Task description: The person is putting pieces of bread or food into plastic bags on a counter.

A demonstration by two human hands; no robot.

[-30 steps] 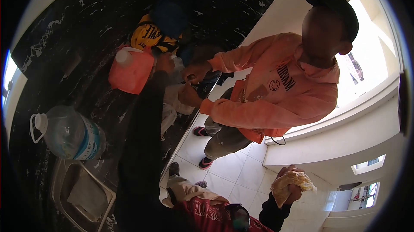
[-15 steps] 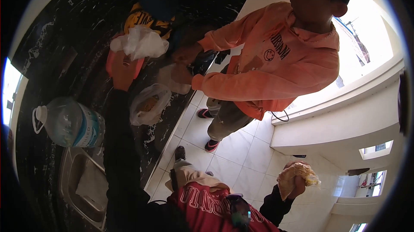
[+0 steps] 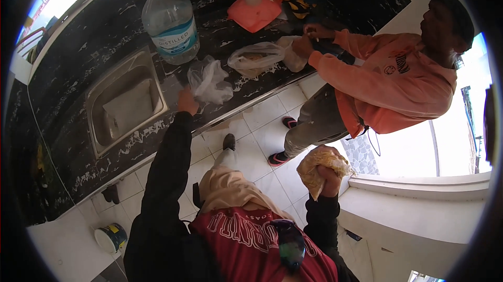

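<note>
head view: i see both hands busy.
left hand: pinching crumpled clear bag on black counter, steadying it.
right hand: clenched around filled bag, lifted off the floor.

bare bench beyond the left grip up to the water jug. sink open just left of it. to its right: clear bag touching, then filled bag and co-worker's hands block passage.
</note>
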